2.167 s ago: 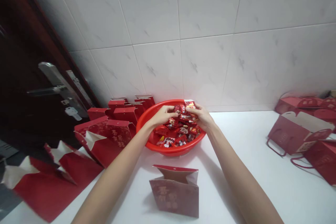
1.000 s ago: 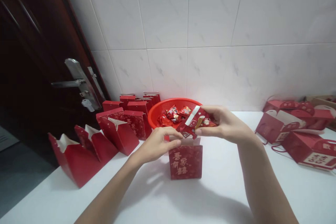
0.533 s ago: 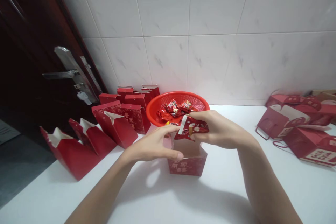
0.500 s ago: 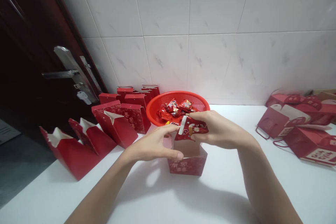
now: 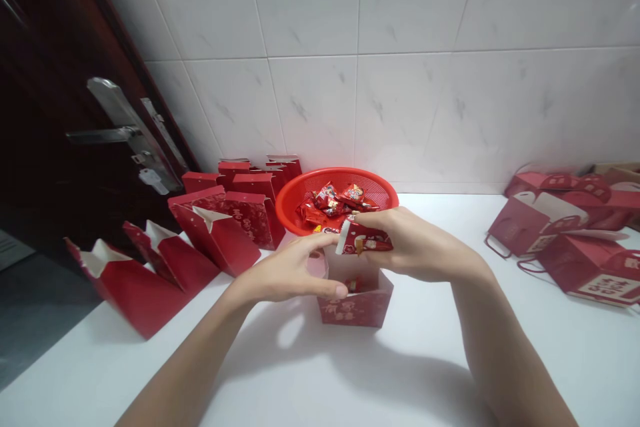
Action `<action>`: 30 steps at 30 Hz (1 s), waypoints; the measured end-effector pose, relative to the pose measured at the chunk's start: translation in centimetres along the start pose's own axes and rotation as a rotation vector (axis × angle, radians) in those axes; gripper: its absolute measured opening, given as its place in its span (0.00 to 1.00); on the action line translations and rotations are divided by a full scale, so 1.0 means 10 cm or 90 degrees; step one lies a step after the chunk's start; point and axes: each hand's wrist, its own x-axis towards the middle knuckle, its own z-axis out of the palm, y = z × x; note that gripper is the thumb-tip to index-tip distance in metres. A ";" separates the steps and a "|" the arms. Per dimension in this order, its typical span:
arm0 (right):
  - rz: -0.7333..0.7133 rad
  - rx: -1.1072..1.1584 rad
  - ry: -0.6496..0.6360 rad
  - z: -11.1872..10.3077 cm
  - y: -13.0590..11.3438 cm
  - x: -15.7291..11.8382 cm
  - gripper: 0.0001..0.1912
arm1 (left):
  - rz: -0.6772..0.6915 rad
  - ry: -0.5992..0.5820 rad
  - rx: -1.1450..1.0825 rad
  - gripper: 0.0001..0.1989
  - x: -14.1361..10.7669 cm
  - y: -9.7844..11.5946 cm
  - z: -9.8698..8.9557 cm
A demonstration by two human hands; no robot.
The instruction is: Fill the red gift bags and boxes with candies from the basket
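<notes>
So the small red cardboard gift box with pale printed characters (image 5: 353, 309) is standing upright on the white tabletop (image 5: 425, 367), mouth open, right in front of the person, with a red bit showing inside that's too small to make out. Just above the opening, the right hand (image 5: 417, 243) has its fingers closed on a shiny red candy wrapper with a white crimped edge (image 5: 367, 240). The left hand (image 5: 293, 272) is spread pretty wide around the left side of the mouth, thumb over the front edge; can't really tell how firmly it's touching the box.

Right behind is a round red plastic mesh basket (image 5: 373, 181) with red-wrapped candies (image 5: 330, 199) piled in it. Off to the left there's a bunch of upright red paper boxes (image 5: 220, 243), and on the right some red boxes with cord handles (image 5: 525, 221). White marbled tile wall (image 5: 400, 0) at the back, dark brown door (image 5: 40, 67) far left, keys (image 5: 153, 180) hanging in the lock.
</notes>
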 end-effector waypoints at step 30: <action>0.039 -0.085 -0.024 0.02 0.02 0.00 0.02 | -0.018 0.003 0.021 0.38 -0.01 0.01 0.00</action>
